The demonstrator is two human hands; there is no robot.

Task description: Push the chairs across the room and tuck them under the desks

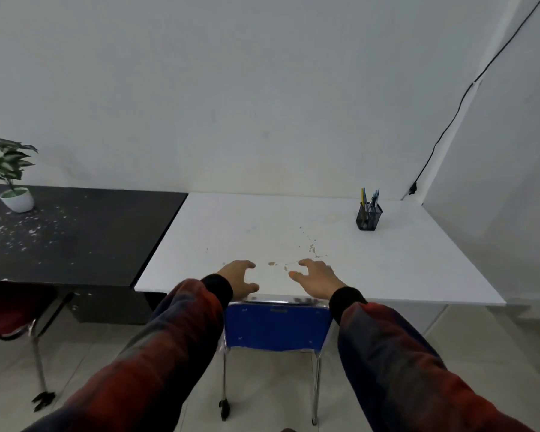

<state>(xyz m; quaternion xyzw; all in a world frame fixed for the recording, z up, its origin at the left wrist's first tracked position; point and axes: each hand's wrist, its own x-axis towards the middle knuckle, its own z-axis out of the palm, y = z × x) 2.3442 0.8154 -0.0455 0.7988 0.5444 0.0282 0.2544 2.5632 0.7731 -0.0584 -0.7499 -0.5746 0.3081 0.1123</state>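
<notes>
Head view — where's the blue metal-legged chair (277,328)?
— At six o'clock, backrest against the white table (387,269) edge. My left hand (238,277) and right hand (317,277) hover over its top rail, fingers loosely spread, gripping nothing.

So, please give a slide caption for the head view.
Both hands above a blue chair tucked at the white desk.

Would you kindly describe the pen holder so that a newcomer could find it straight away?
Start at the white desk that stands against the wall, beside the black desk. Near its far right corner stands the pen holder, a small black mesh cup with pens sticking up. It is the only object standing on the white top.
</notes>
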